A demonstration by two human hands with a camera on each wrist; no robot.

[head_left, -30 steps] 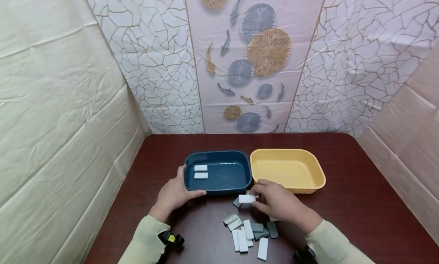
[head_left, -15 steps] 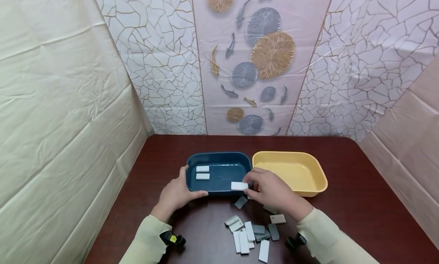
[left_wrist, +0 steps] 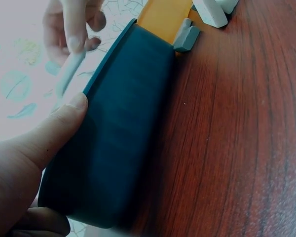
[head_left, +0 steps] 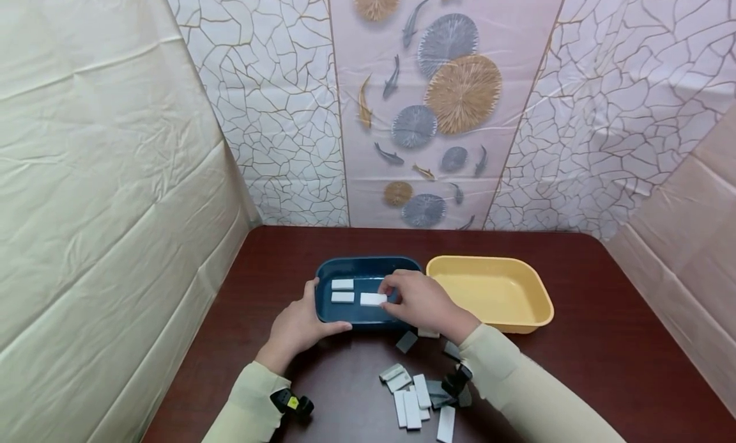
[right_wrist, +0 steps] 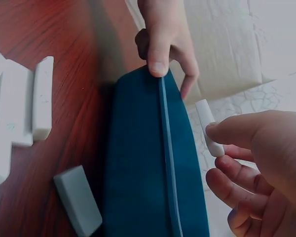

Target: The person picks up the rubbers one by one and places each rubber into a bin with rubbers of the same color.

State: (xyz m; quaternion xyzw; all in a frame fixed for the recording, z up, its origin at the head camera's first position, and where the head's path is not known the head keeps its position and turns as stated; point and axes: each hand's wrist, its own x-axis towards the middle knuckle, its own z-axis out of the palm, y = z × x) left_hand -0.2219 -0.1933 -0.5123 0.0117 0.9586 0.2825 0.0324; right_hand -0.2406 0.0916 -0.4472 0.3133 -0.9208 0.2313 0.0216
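Note:
My left hand grips the left end of a dark blue plastic tray, thumb along its near rim and fingers at the far side. Between thumb and fingertips, my right hand pinches a small white rectangular tile over the tray. In the right wrist view this tile is seen edge-on, apart from the tray wall. Two white tiles lie inside the tray at its left, an upper tile and a lower tile. My right hand hides the tray's right part.
A yellow tray stands right of the blue one. Several white tiles and grey tiles lie loosely heaped on the dark red table in front. A lone grey tile sits near the blue tray's front edge.
My right hand has carried the white tile from the table, up and leftward, to over the blue tray. My left hand keeps its grip. The head view has shifted slightly.

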